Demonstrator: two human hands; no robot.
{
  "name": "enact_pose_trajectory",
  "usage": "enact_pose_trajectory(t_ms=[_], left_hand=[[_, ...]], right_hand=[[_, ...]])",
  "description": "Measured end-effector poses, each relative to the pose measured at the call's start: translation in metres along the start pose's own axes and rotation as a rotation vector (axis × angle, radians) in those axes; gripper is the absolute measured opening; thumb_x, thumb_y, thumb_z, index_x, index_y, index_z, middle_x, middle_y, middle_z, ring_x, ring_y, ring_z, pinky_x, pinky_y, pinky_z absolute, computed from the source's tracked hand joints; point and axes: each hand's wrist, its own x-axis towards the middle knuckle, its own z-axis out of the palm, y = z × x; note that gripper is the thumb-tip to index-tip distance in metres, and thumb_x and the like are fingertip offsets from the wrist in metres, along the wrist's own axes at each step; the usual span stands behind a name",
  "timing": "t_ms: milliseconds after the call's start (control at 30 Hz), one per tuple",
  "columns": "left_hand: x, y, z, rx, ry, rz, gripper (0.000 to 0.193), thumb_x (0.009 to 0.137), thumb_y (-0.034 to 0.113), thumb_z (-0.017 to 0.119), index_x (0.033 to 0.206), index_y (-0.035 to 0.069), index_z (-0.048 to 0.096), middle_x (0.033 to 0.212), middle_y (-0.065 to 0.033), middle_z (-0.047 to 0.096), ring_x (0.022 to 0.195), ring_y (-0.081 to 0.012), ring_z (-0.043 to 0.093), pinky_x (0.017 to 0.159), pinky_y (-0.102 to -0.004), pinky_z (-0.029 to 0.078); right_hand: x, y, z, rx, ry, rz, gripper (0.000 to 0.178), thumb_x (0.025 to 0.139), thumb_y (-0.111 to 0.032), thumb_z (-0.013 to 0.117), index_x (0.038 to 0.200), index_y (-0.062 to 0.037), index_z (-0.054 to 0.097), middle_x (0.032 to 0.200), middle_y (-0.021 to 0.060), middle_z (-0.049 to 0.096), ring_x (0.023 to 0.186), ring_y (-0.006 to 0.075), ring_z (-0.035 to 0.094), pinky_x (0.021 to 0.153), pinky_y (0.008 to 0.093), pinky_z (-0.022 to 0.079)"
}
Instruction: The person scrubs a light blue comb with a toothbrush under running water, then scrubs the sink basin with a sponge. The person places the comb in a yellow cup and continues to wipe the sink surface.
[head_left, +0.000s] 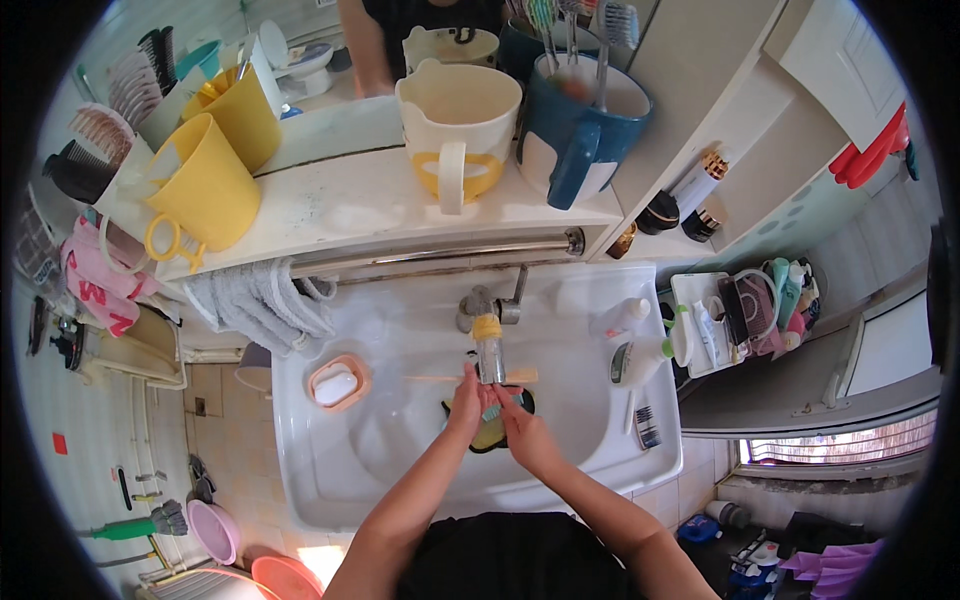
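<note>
Under the tap point(485, 325), which has a yellow band round its spout, both my hands meet over the white sink point(380, 490). My left hand point(466, 405) is closed at the stream, its palm side turned toward the right hand. Its fingertips touch a small teal patch that I cannot make out well. My right hand point(527, 432) comes in from the other side, fingers bent and pressed together at the same spot. Below them lies a flat yellow-green piece with a black edge point(490, 436), partly covered by my hands. Behind the fingers a thin stick with a wooden handle point(522, 376) lies crosswise.
A pink soap dish point(338, 382) with white soap stands on the left rim. Bottles point(640, 360) and a small brush point(647, 428) sit on the right rim. Above, a shelf point(340, 205) bears yellow cups, a cream mug point(458, 120) and a blue mug point(580, 130). A grey towel point(262, 305) hangs left.
</note>
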Motion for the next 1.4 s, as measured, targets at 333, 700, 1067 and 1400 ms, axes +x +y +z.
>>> enact_pose_trajectory(t_ms=[333, 700, 1067, 1400], left_hand=[[-0.006, 0.005, 0.006, -0.012, 0.022, 0.083, 0.061, 0.094, 0.051, 0.023, 0.126, 0.0, 0.036, 0.096, -0.0147, 0.061, 0.092, -0.0266, 0.061, 0.086, -0.0365, 0.047], [-0.013, 0.021, 0.0, -0.06, 0.191, 0.185, 0.06, 0.093, 0.052, 0.029, 0.131, 0.006, 0.038, 0.11, -0.0117, 0.057, 0.101, -0.0186, 0.056, 0.085, -0.0291, 0.044], [-0.044, 0.049, -0.005, 0.138, 0.215, 0.211, 0.042, 0.095, 0.035, 0.04, 0.122, 0.004, 0.047, 0.106, -0.0102, 0.058, 0.095, -0.0167, 0.058, 0.081, -0.029, 0.048], [-0.037, 0.036, -0.001, 0.272, 0.217, 0.304, 0.024, 0.09, 0.016, 0.054, 0.109, 0.002, 0.056, 0.102, -0.0059, 0.06, 0.09, -0.0128, 0.058, 0.078, -0.0271, 0.049]], right_hand=[[0.005, -0.004, -0.002, -0.091, 0.03, 0.038, 0.039, 0.09, -0.018, 0.046, 0.128, -0.0203, 0.046, 0.073, 0.0259, 0.058, 0.065, 0.0428, 0.057, 0.057, 0.0488, 0.045], [-0.003, 0.0, 0.0, -0.116, 0.026, 0.006, 0.045, 0.089, -0.013, 0.045, 0.133, -0.0223, 0.039, 0.072, 0.0251, 0.057, 0.063, 0.0423, 0.056, 0.056, 0.0472, 0.045], [0.05, 0.025, 0.024, 1.157, -0.024, 0.467, 0.019, 0.088, -0.006, 0.049, 0.106, -0.0021, 0.045, 0.089, 0.0072, 0.054, 0.078, 0.0167, 0.055, 0.065, 0.0302, 0.048], [0.068, 0.002, 0.035, 1.293, 0.04, 0.418, 0.019, 0.087, -0.011, 0.053, 0.105, -0.0036, 0.05, 0.09, 0.0059, 0.058, 0.076, 0.0149, 0.057, 0.063, 0.0273, 0.047]])
